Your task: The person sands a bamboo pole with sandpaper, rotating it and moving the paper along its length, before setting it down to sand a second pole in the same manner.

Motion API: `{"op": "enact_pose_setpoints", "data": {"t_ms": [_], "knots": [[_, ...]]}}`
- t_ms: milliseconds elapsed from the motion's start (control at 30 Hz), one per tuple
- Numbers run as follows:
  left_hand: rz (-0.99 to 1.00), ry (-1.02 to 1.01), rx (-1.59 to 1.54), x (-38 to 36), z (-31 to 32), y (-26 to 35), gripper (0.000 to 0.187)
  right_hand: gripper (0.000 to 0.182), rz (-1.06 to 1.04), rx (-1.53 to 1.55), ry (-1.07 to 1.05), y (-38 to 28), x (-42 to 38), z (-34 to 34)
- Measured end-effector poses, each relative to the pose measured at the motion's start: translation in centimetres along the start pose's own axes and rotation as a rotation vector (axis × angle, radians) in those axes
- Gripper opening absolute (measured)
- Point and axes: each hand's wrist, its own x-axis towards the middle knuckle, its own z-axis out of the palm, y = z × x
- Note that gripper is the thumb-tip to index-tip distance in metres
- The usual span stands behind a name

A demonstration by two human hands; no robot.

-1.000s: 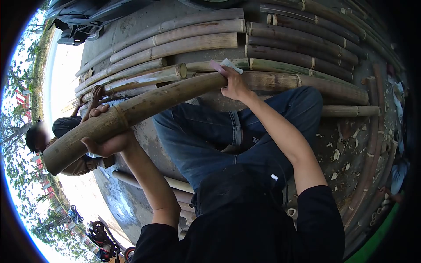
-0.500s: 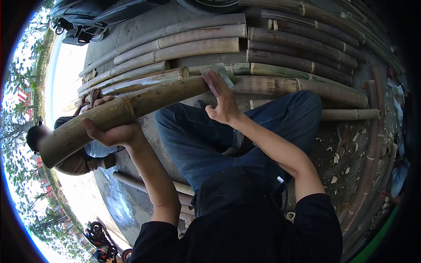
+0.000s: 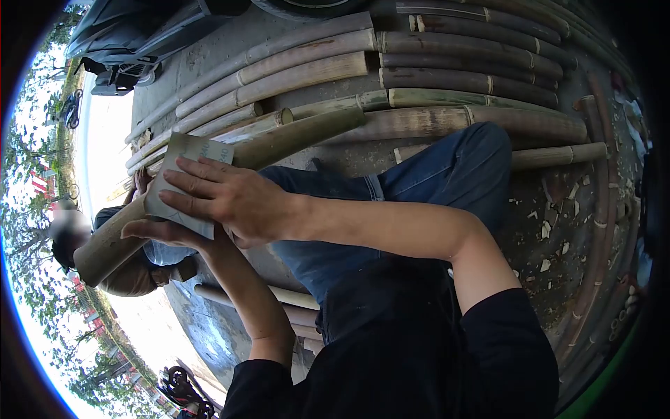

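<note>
Pole of bamboo slants across the view from lower left to upper centre, raised in front of a seated wearer in blue jeans. Left hand supports it from beneath near the lower-left end, its thumb stretched along the near side; its other fingers are hidden, so how far they curl cannot be seen. Right hand lies open and nearly flat, palm down, on a pale sheet printed with numerals. Its fingers are extended and slightly apart, pointing left, and its thumb is mostly out of sight. The sheet is between this hand and the pole, draped over the upper surface, with one corner sticking up past the fingertips. The right wrist sits just beside the left one. More bamboo lies in rows on the ground beyond the legs, and pale chips are scattered at right. Another person is at left, partly behind the pole. Part of a dark motorbike shows at upper left.
</note>
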Motion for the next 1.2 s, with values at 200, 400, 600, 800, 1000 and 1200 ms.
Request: {"op": "enact_pose_setpoints", "data": {"t_ms": [200,400,600,800,1000,1200], "knots": [[0.032,0.131,0.072,1.0,-1.9,-1.5,0.096,0.099,0.228,-0.147,-0.046,5.1,-7.8,-0.8],[0.051,0.12,0.16,1.4,-2.8,-2.2,0.106,0.095,0.439,-0.297,-0.108,12.1,-14.6,-3.8],[0.166,0.263,0.185,0.5,0.2,-1.5,0.096,0.08,0.587,-0.484,-0.069,18.9,-21.6,-6.7],[0.008,0.015,-0.039,0.0,-0.2,-0.1,0.078,0.059,0.766,-0.479,-0.065,19.7,-22.1,-8.0],[0.006,-0.491,-0.266,4.3,-4.8,-1.9,0.053,0.054,0.829,-0.434,-0.084,18.7,-21.0,-8.9],[0.009,-0.314,-0.258,0.2,0.6,-1.0,0.048,0.081,0.601,-0.537,0.062,17.6,-21.1,-6.1]]}}
